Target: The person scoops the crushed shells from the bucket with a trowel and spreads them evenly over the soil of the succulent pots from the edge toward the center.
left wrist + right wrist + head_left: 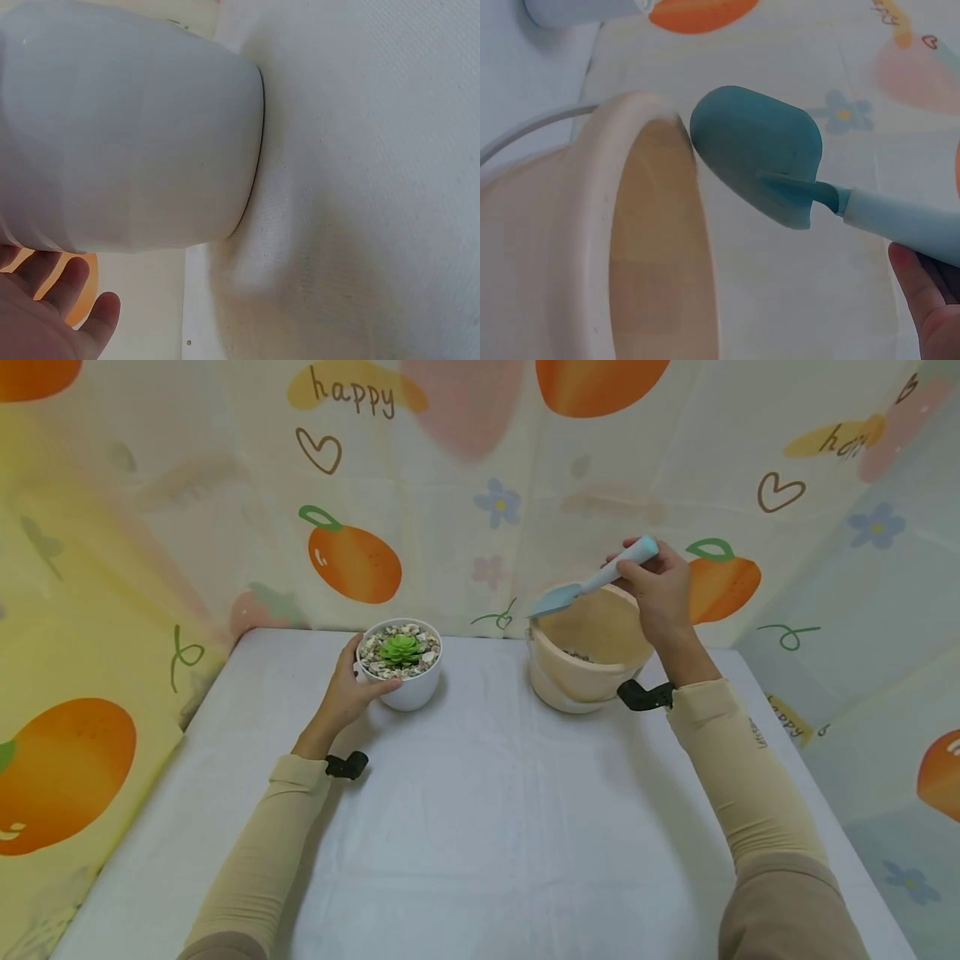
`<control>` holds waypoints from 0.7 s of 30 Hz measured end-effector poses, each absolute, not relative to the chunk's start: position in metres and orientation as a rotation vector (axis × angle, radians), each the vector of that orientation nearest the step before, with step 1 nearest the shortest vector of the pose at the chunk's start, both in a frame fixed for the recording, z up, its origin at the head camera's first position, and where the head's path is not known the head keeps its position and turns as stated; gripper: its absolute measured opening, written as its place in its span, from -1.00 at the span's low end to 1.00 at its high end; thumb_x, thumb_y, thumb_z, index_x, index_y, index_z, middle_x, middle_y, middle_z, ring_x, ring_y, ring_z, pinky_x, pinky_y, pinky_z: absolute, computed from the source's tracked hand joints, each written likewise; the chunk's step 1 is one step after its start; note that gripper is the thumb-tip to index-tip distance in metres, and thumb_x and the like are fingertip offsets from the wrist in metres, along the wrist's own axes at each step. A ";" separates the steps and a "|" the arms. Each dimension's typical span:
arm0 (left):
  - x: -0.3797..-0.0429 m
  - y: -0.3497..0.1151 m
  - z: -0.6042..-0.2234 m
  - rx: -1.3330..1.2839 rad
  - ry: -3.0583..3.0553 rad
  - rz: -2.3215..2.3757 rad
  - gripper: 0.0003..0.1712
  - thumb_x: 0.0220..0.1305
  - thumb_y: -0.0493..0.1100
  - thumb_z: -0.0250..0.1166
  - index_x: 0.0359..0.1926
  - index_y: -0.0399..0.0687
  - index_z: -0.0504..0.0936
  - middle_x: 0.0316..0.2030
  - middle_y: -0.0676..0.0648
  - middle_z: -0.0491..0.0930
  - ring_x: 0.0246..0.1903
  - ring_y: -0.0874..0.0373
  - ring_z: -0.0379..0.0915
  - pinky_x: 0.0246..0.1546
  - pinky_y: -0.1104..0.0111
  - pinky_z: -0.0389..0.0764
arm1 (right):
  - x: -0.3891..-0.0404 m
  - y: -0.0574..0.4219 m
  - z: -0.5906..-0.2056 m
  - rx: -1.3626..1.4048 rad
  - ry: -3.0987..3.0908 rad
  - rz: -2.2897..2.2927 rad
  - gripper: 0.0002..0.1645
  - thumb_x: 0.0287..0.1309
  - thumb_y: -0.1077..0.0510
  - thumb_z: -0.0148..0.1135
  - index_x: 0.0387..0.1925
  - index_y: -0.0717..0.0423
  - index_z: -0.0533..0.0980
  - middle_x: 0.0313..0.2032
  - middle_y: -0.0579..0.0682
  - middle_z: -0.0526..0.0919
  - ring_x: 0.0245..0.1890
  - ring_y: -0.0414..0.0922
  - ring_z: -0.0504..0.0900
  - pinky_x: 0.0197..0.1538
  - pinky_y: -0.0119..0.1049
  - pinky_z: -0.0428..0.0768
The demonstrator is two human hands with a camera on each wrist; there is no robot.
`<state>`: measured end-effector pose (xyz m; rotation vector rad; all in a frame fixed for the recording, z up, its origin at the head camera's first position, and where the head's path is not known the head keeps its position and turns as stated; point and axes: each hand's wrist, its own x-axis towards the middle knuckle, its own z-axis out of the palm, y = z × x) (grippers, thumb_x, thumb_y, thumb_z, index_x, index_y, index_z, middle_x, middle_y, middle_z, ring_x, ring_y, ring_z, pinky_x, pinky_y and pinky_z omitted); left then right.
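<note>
My left hand point(341, 689) steadies a white flowerpot point(415, 693) at its near left side, thumb along the front rim and fingers around the side. A green succulent point(401, 649) sits in it amid pale pebbles point(375, 653). The left wrist view shows the pot's smooth wall point(142, 135) standing on the tablecloth, with fingertips point(105, 307) beside it. My right hand point(663, 589) grips the handle of a light-blue garden trowel point(557, 600). Its blade is tilted down to the left, over the far left rim of a beige bucket point(570, 685); the right wrist view shows the blade's back point(757, 150) near that rim.
Inside the bucket lies a little dark gravel point(577, 656), partly hidden by the near rim. Its carrying handle point(573, 703) hangs down in front. A white cloth covers the table point(465, 810). Fruit-printed curtains point(442, 535) close off the back and both sides.
</note>
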<state>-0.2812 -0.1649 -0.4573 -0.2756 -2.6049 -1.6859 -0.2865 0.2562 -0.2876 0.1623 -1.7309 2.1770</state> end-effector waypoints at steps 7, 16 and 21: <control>-0.281 -0.164 -0.458 -0.263 -2.607 -1.679 0.25 0.09 0.01 0.47 0.54 -0.12 -0.21 0.53 -0.20 -0.13 0.52 -0.11 -0.20 0.43 -0.19 -0.04 | -0.286 0.265 -0.281 0.147 -1.726 2.176 -0.79 0.13 0.46 0.23 -0.22 0.19 0.59 -0.36 0.03 0.69 -0.35 -0.12 0.76 -0.16 -0.37 0.69; -0.282 -0.164 -0.459 -0.256 -2.617 -1.681 0.26 0.10 0.02 0.46 0.55 -0.06 -0.24 0.53 -0.17 -0.14 0.52 -0.10 -0.21 0.43 -0.19 -0.04 | -0.291 0.278 -0.271 0.154 -1.749 2.204 -0.80 0.11 0.49 0.19 -0.28 0.21 0.59 -0.40 0.05 0.68 -0.40 -0.10 0.75 -0.20 -0.32 0.70; -0.281 -0.164 -0.458 -0.246 -2.623 -1.672 0.28 0.08 0.03 0.47 0.54 -0.09 -0.24 0.53 -0.18 -0.14 0.52 -0.10 -0.20 0.43 -0.17 -0.03 | -0.292 0.283 -0.271 0.152 -1.827 2.187 -0.81 0.11 0.49 0.19 -0.31 0.21 0.61 -0.43 0.03 0.70 -0.40 -0.10 0.74 -0.22 -0.35 0.71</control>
